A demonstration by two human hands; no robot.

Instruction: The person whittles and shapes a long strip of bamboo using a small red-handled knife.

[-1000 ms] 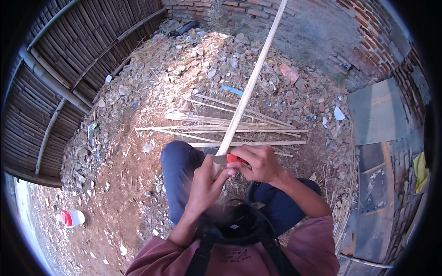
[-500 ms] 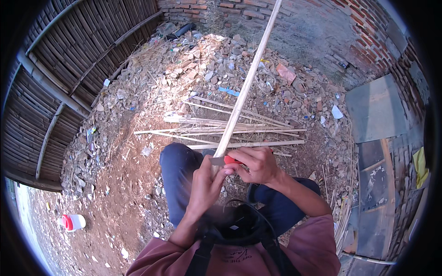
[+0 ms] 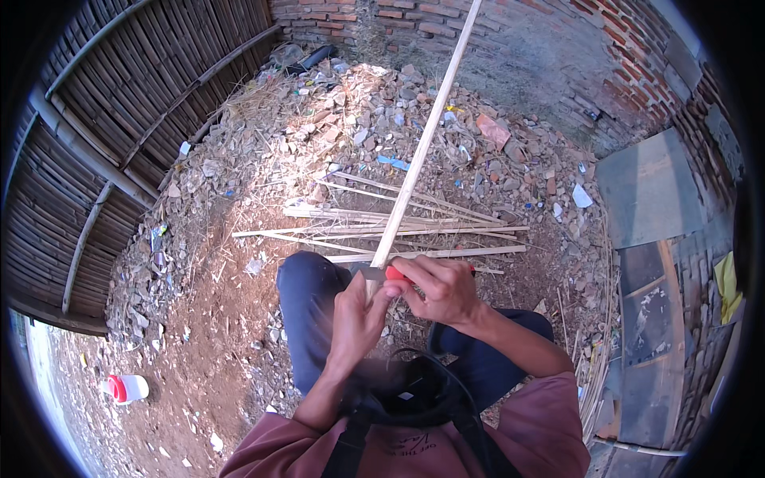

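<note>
Packaging: one white plastic bottle (image 3: 126,388) with red cap lay on bare soil, lower left, beside the bamboo fence (image 3: 103,119).

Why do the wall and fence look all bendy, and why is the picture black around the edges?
Head view: the fisheye lens bends the bamboo fence and brick wall near the rim and leaves black corners; the left hand looks slightly blurred; sun lights the rubble brightly.
</note>
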